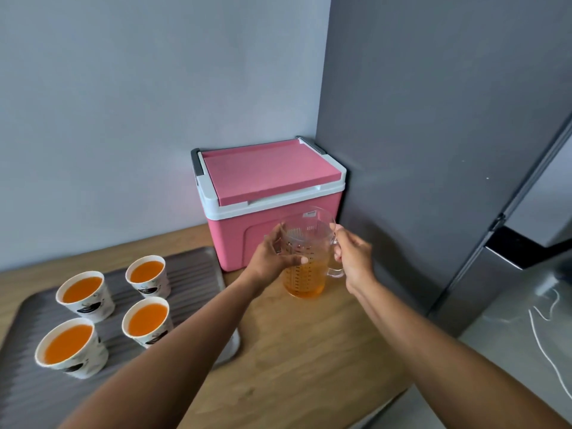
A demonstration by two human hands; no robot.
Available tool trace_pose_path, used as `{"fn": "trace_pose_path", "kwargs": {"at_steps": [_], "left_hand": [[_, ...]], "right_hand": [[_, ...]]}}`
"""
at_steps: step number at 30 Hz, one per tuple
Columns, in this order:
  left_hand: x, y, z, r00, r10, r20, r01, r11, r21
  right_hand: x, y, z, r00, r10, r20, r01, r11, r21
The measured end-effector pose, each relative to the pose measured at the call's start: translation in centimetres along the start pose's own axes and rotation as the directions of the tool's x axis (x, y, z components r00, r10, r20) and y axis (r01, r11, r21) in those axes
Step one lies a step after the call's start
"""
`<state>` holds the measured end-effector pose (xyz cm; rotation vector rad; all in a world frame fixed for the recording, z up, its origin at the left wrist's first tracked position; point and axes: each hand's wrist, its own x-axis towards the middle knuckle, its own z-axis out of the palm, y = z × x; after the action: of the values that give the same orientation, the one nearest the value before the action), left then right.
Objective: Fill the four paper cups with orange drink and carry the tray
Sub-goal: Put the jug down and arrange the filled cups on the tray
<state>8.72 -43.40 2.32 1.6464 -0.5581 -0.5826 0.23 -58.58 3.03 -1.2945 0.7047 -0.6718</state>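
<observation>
You're seeing a pink cooler (272, 178) sitting at the back of your bench (309, 351), just beside a grey cabinet (433, 150).

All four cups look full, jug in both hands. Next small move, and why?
Probably set the jug down on the table and release it. All four paper cups on the tray hold orange drink, so pouring looks done, and the left hand and right hand both grip the jug; the tray needs them free.
</observation>
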Motion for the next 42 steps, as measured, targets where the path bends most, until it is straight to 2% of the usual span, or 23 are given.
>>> {"fn": "trace_pose_path", "kwargs": {"at_steps": [12, 16, 18, 21, 25, 29, 32, 35, 38, 40, 42], "left_hand": [[1.1, -1.0, 0.9, 0.999, -0.036, 0.000, 0.036, 0.999, 0.015], [1.0, -1.2, 0.9, 1.000, -0.025, 0.009, 0.025, 0.999, 0.036], [0.7, -1.2, 0.9, 0.999, -0.030, -0.019, 0.031, 0.999, 0.035], [-0.4, -0.6, 0.8, 0.990, -0.014, -0.139, 0.019, 0.999, 0.029], [-2.7, 0.0, -0.5, 0.943, 0.082, -0.322, -0.075, 0.997, 0.034], [-6.1, 0.5, -2.6, 0.884, 0.130, -0.449, -0.146, 0.989, 0.000], [-9.0, 0.5, -4.7, 0.828, 0.138, -0.543, -0.169, 0.986, -0.006], [-12.2, -0.2, -7.4, 0.756, 0.159, -0.635, -0.172, 0.984, 0.042], [-15.8, -1.0, -10.3, 0.650, 0.201, -0.733, -0.137, 0.980, 0.146], [-18.0, -2.2, -12.8, 0.565, 0.222, -0.795, -0.112, 0.975, 0.193], [-20.0, -4.2, -15.7, 0.464, 0.252, -0.850, -0.029, 0.963, 0.269]], "right_hand": [[2.6, 2.2, -1.0, 0.997, 0.014, 0.078, -0.007, 0.997, -0.083], [2.5, 2.0, -1.0, 0.999, -0.021, 0.050, 0.028, 0.990, -0.138], [2.4, 1.8, -1.0, 0.991, -0.131, 0.003, 0.128, 0.964, -0.232], [1.5, 0.8, -0.6, 0.936, -0.352, -0.022, 0.329, 0.893, -0.308], [-1.2, -0.5, 0.6, 0.813, -0.571, 0.116, 0.579, 0.769, -0.272], [-3.8, 0.0, 3.0, 0.712, -0.637, 0.295, 0.698, 0.689, -0.195], [-5.7, 1.1, 5.5, 0.693, -0.579, 0.430, 0.681, 0.722, -0.125], [-7.5, 3.3, 8.1, 0.702, -0.426, 0.571, 0.603, 0.782, -0.158], [-9.2, 5.5, 10.7, 0.712, -0.206, 0.672, 0.477, 0.843, -0.246], [-10.2, 7.2, 12.5, 0.675, -0.053, 0.736, 0.421, 0.846, -0.326], [-11.0, 8.8, 14.2, 0.629, 0.066, 0.774, 0.403, 0.824, -0.397]]}}
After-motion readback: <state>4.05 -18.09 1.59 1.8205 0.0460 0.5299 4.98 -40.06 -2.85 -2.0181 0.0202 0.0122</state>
